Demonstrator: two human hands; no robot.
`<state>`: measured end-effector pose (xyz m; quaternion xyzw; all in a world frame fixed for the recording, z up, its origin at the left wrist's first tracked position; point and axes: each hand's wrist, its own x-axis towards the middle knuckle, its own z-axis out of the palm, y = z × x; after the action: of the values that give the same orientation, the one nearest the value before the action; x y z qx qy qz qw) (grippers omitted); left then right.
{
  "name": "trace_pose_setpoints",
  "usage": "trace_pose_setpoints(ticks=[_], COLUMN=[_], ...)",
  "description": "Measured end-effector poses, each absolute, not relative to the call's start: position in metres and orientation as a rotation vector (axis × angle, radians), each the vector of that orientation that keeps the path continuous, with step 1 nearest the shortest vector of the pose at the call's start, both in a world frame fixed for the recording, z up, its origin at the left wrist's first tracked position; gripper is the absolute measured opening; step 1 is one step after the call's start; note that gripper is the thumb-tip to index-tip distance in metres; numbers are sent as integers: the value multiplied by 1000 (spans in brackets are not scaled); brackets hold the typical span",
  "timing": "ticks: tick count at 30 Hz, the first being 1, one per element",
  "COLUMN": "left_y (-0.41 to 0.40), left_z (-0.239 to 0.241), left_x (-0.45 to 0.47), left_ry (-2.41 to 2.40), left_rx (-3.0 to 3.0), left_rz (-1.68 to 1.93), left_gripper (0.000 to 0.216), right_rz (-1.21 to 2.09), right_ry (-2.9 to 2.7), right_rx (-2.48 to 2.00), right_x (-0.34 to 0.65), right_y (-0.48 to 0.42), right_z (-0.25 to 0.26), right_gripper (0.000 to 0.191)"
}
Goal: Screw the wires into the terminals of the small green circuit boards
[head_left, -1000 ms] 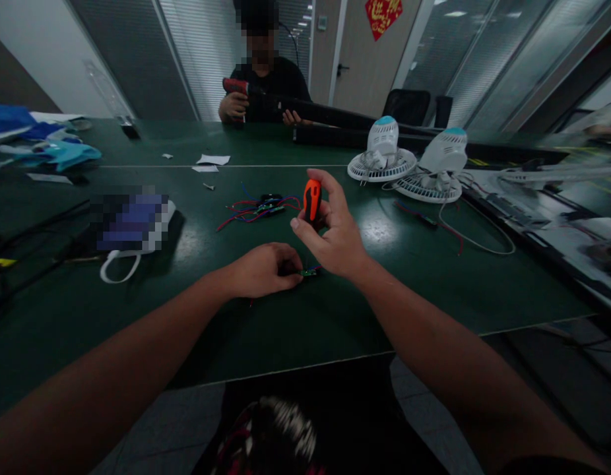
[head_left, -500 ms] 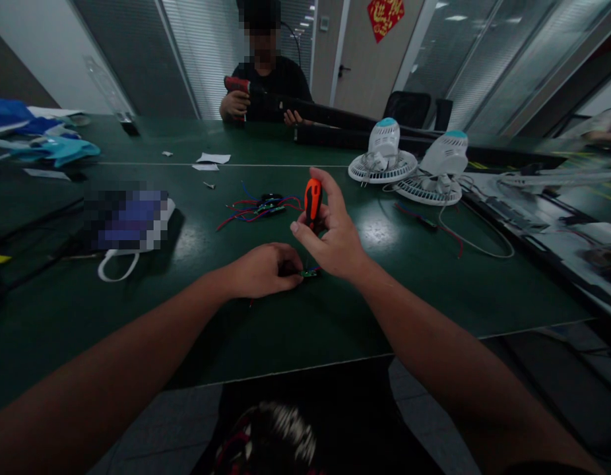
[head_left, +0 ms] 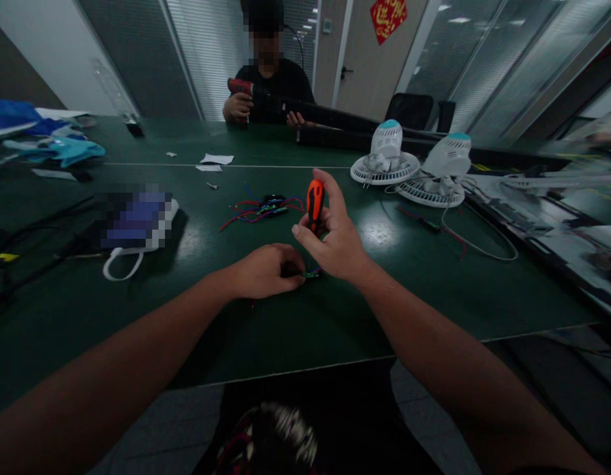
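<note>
Resting on the green table, my left hand (head_left: pixel 266 272) pinches the left end of a small green circuit board (head_left: pixel 312 273). Above the board, my right hand (head_left: pixel 339 241) grips an orange and black screwdriver (head_left: pixel 315 203), held upright with its handle on top. Its thin shaft points down at the board; I cannot make out exactly where the tip touches. Just beyond my hands lies a bunch of circuit boards (head_left: pixel 272 207) with red and blue wires. Part of the board in my left hand is hidden by my fingers.
Two white fans (head_left: pixel 385 165) stand face down at the right rear. A wired board (head_left: pixel 431 225) lies near them. At left is a white device with a strap (head_left: pixel 160 227). Across the table a person (head_left: pixel 276 86) holds a red power drill (head_left: pixel 240 87) beside long black bars (head_left: pixel 335 119).
The view has shifted slightly, so everything sits a little further right. My hands keep the same hold on the board and the screwdriver.
</note>
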<state>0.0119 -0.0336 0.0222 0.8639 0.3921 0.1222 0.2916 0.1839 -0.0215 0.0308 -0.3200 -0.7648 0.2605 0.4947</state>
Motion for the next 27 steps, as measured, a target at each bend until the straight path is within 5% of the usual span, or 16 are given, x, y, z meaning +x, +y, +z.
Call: trace_pose_setpoints(ticks=[27], left_y=[-33], left_z=[24], left_x=[13], left_ry=[1037], left_rx=[2301], left_rz=[313], left_gripper=[20], right_rz=[674], right_ry=[-1882], right_rx=[-747], right_x=[184], right_y=[-21], right_z=[30], right_gripper=[83])
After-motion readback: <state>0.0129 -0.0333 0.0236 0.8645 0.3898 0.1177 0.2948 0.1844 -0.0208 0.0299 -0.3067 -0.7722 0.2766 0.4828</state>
